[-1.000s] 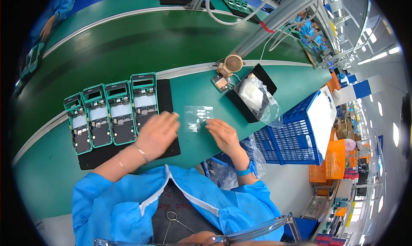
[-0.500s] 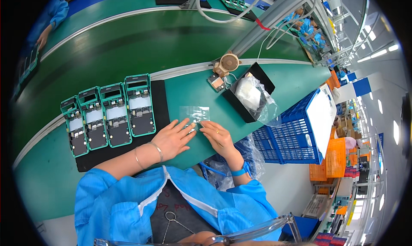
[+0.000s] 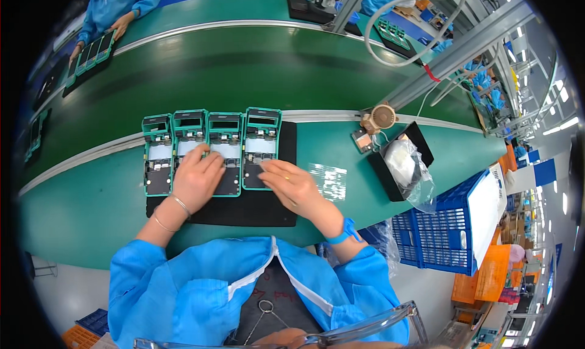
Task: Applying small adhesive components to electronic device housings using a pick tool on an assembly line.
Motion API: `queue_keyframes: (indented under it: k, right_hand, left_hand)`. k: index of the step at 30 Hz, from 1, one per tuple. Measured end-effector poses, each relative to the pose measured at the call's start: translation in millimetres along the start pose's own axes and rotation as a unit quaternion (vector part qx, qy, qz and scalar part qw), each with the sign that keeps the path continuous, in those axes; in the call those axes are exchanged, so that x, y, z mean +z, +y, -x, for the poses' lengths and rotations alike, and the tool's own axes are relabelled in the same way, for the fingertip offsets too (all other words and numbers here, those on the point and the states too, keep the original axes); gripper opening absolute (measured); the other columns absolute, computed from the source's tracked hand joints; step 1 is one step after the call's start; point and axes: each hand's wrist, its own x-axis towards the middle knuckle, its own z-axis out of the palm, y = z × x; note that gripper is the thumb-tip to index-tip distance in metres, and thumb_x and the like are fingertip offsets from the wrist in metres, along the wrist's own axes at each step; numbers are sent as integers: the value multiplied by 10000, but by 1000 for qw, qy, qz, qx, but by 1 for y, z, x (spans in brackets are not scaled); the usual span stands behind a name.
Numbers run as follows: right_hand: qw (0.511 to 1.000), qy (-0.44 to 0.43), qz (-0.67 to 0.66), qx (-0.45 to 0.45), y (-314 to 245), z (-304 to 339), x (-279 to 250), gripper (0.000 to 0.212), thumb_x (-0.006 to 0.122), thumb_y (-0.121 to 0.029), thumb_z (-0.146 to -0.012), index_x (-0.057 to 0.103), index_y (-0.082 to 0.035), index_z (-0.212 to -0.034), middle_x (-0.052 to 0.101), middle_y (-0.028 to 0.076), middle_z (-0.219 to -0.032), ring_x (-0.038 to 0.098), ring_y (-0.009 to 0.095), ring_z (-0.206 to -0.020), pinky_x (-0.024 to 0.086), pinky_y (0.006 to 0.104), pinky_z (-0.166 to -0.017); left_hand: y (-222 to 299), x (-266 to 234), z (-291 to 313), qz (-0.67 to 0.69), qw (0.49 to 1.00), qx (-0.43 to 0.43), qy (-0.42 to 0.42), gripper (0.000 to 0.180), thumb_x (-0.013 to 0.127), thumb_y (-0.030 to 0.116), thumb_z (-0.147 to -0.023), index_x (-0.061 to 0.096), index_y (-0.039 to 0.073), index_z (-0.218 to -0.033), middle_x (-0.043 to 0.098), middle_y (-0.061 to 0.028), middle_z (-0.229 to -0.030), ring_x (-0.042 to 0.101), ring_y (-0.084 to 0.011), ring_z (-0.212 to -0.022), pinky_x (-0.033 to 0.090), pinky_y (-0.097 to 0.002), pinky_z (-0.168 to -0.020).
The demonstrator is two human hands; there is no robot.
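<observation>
Several green-framed handheld device housings stand in a row on a black mat (image 3: 256,214), their electronics showing. My left hand (image 3: 198,181) lies across the middle housings, fingers slightly apart and fingertips near the white panel of one green-framed housing (image 3: 225,151). Nothing shows in that hand. At the rightmost housing (image 3: 262,145), my right hand (image 3: 291,187) has thumb and fingertips pinched together over its lower part. Whatever is in the pinch is too small to make out. Right of the mat lies a clear sheet of small stickers or films (image 3: 329,181).
A black box (image 3: 387,177) with plastic bags stands right, beside a small brown fan (image 3: 382,116). Beyond is a blue crate (image 3: 436,236). A metal post (image 3: 457,56) rises behind. Across the green belt (image 3: 213,69), a person (image 3: 116,11) handles similar devices.
Both hands have left the clear sheet and moved left to the housings. My right hand is now at the rightmost one, my left over the middle ones. The view has shifted too.
</observation>
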Motion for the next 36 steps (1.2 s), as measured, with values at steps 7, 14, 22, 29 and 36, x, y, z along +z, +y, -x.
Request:
queue_keyframes:
  k: [7, 14, 22, 29, 36]
  right_hand:
    - [998, -10, -17, -64, 11, -43, 63, 333, 734, 13, -773, 709, 20, -1105, 712, 185, -1172, 686, 354, -1147, 608, 417, -909]
    - [997, -23, -4, -79, 16, -48, 76, 308, 705, -8, -775, 701, 26, -1081, 710, 194, -1154, 689, 348, -1131, 614, 408, -898]
    - [996, -30, 5, -78, 15, -51, 75, 310, 712, 0, -770, 704, 24, -1079, 714, 205, -1158, 699, 369, -1124, 614, 415, -916]
    - [996, -37, 18, -84, 15, -52, 76, 309, 707, -11, -773, 699, 19, -1080, 710, 201, -1181, 695, 362, -1133, 615, 411, -912]
    - [992, -41, 63, -105, 13, -49, 75, 256, 696, -74, -783, 685, 20, -1020, 715, 206, -1175, 687, 340, -1149, 604, 413, -916]
  left_hand:
    - [-8, 3, 19, -37, 999, -18, -13, 347, 749, 71, -860, 687, 5, -1195, 682, -119, -1285, 605, -353, -1194, 520, -467, -972]
    - [-10, 3, 19, -15, 1000, -23, -14, 340, 732, 52, -856, 680, -7, -1187, 671, -132, -1291, 604, -356, -1189, 537, -454, -969]
    - [-11, 5, 19, -16, 1000, -22, -13, 329, 727, 50, -858, 679, -9, -1178, 670, -134, -1284, 605, -352, -1184, 541, -448, -966]
    - [-13, 6, 21, -21, 999, -26, -24, 355, 726, 53, -852, 672, -4, -1198, 661, -135, -1318, 600, -352, -1208, 531, -449, -984]
    - [-11, 1, 17, -34, 995, -30, -83, 414, 706, 47, -842, 635, 24, -1250, 590, -150, -1448, 552, -376, -1290, 477, -475, -1076]
